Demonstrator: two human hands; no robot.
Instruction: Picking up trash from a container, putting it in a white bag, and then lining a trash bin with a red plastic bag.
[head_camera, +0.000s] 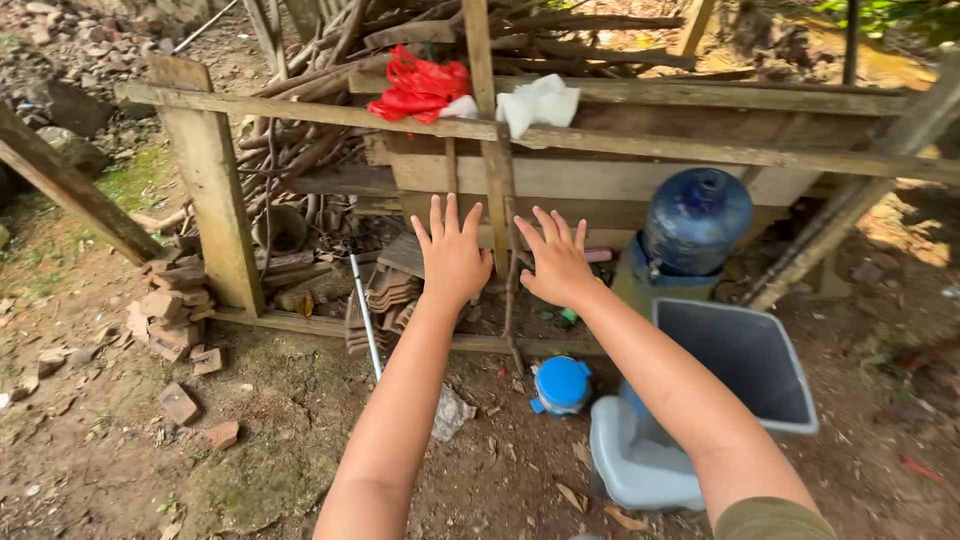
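Both my arms reach forward over bare dirt toward a rough wooden frame. My left hand is open with fingers spread, palm away from me, holding nothing. My right hand is beside it, also open and empty. Both hover in front of an upright wooden slat and above a stack of roof tiles. A red cloth and a white cloth lie on the frame's top rail, beyond my fingertips.
A large blue water jug stands to the right. Below my right arm sit a grey bin, a pale grey container and a small blue-lidded jar. Broken bricks and branches lie to the left.
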